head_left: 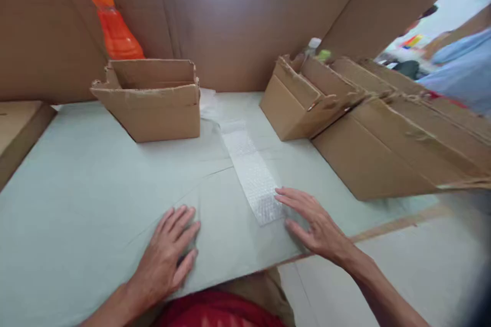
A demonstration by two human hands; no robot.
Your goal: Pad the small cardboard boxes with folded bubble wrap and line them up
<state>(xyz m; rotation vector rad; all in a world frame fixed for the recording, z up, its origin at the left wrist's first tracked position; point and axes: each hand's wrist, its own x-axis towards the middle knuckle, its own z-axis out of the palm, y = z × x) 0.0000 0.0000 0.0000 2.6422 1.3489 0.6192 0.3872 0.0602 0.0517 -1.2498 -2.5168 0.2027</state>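
Observation:
A long strip of clear bubble wrap (249, 166) lies on the pale green table cover (84, 173), running from the back toward me. My right hand (312, 222) rests flat with its fingertips touching the near end of the strip. My left hand (171, 253) lies palm down on the cover, to the left of the strip and apart from it. Neither hand holds anything; the fingers of both are spread.
An open cardboard box (151, 99) stands at the back left with an orange bottle (115, 25) behind it. Another open box (303, 97) and a larger flattened carton (387, 143) sit at the right. Cardboard walls enclose the back. A person in blue (460, 69) is at the far right.

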